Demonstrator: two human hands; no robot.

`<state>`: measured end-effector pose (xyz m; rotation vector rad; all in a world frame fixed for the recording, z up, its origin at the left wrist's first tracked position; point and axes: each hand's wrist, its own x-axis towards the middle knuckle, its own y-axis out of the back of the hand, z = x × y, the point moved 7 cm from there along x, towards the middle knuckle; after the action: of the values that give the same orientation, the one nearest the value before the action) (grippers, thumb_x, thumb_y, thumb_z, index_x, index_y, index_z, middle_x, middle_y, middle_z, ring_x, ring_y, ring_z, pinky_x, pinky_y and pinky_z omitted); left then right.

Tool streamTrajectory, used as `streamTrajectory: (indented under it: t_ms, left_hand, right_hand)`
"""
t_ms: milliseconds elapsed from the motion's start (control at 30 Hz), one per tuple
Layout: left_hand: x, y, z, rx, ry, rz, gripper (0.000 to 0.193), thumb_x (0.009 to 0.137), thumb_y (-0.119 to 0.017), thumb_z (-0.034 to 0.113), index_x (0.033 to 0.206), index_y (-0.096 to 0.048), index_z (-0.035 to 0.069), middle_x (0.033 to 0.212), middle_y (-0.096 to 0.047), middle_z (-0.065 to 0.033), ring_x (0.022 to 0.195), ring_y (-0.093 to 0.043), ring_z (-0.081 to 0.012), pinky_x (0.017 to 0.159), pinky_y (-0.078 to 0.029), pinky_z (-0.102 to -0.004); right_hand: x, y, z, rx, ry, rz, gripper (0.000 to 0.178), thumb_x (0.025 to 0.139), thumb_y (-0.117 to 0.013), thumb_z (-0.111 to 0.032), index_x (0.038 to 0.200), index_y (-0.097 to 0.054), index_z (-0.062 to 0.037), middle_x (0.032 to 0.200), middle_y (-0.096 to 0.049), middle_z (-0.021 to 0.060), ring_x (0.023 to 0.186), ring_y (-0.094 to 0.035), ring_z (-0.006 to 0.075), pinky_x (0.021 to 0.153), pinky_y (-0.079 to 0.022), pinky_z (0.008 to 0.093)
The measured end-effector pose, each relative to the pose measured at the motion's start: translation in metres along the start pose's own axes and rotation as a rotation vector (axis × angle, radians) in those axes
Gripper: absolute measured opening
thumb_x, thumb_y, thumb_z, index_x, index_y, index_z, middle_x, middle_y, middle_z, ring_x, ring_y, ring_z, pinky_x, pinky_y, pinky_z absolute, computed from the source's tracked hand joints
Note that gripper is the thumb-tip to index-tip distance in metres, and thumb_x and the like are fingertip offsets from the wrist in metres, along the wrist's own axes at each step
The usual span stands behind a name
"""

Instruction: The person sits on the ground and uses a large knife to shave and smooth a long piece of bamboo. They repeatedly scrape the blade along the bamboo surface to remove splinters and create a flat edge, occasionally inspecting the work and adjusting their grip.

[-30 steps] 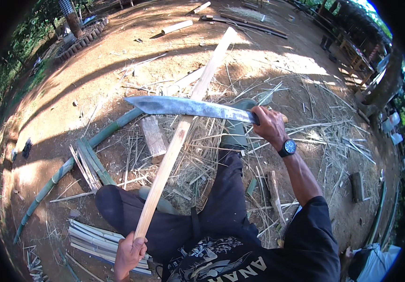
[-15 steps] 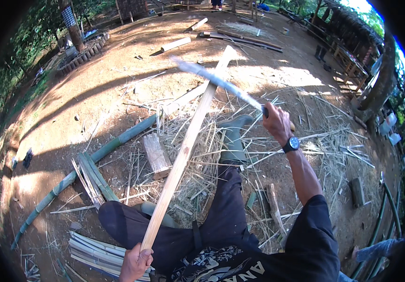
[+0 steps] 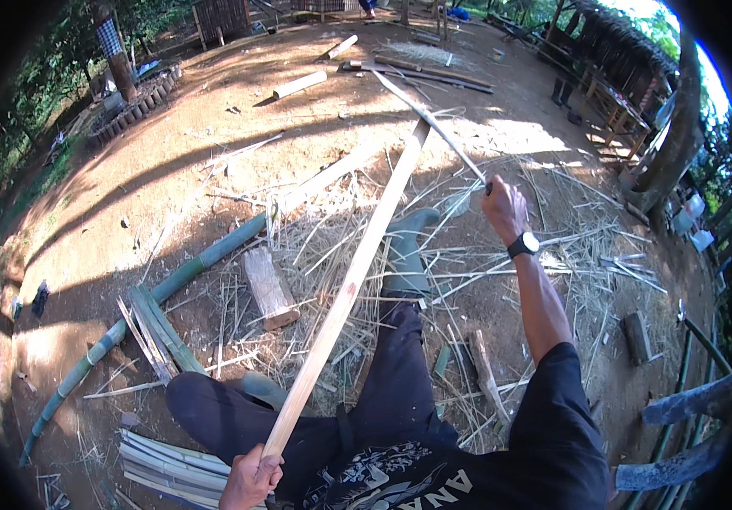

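Note:
My left hand is closed around the near end of a long, pale wooden pole, which slants up and away to the right across my lap. Its surface is smooth and bare, with one dark knot. In my right hand is the dark handle of a machete. The long, straight blade crosses the pole's far end; whether it touches the wood I cannot tell. A watch sits on my right wrist. Below the pole, one boot of mine rests among shavings.
Thin wood shavings litter the ground. A short log lies left of the pole, beyond it a green bamboo pole. Split bamboo strips lie by my left knee. At the right edge are another person's blue-grey clad limbs.
The machete has swung, its tip now pointing farther away and its blade nearer the pole's far end. The pole leans a little more right. The other person's limbs reach further into view.

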<state>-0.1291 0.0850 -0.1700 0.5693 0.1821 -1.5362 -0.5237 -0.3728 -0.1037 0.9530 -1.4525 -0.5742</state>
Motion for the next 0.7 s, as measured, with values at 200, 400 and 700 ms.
streamTrajectory:
  t_ms: [200, 400, 700]
  left_hand:
    - [-0.005, 0.007, -0.018, -0.074, 0.032, 0.019, 0.041, 0.096, -0.053, 0.036, 0.088, -0.055, -0.004, 0.055, -0.050, -0.0023, 0.046, -0.045, -0.0068, 0.040, -0.035, -0.0230]
    - [-0.002, 0.000, -0.011, 0.068, -0.078, -0.053, 0.042, 0.097, -0.051, 0.037, 0.086, -0.055, -0.003, 0.055, -0.050, -0.0022, 0.046, -0.046, -0.0074, 0.042, -0.037, -0.0243]
    - [-0.003, -0.012, -0.010, -0.057, -0.054, -0.070, 0.044, 0.098, -0.049, 0.038, 0.088, -0.055, -0.004, 0.053, -0.049, -0.0028, 0.043, -0.044, -0.0068, 0.039, -0.034, -0.0217]
  right_hand:
    - [-0.018, 0.003, -0.011, 0.106, 0.057, 0.008, 0.014, 0.079, -0.058, -0.012, 0.089, -0.057, -0.0033, 0.074, -0.064, 0.0208, 0.070, -0.063, 0.0395, 0.063, -0.048, 0.0506]
    - [0.004, -0.007, 0.049, 0.193, -0.268, 0.146, 0.011, 0.080, -0.061, -0.013, 0.079, -0.063, -0.0024, 0.066, -0.063, 0.0193, 0.055, -0.061, 0.0336, 0.050, -0.048, 0.0404]
    - [-0.057, 0.028, -0.069, 1.680, -0.566, -0.118, 0.025, 0.085, -0.066, -0.016, 0.094, -0.059, 0.0058, 0.079, -0.066, 0.0164, 0.044, -0.051, 0.0100, 0.039, -0.043, 0.0247]
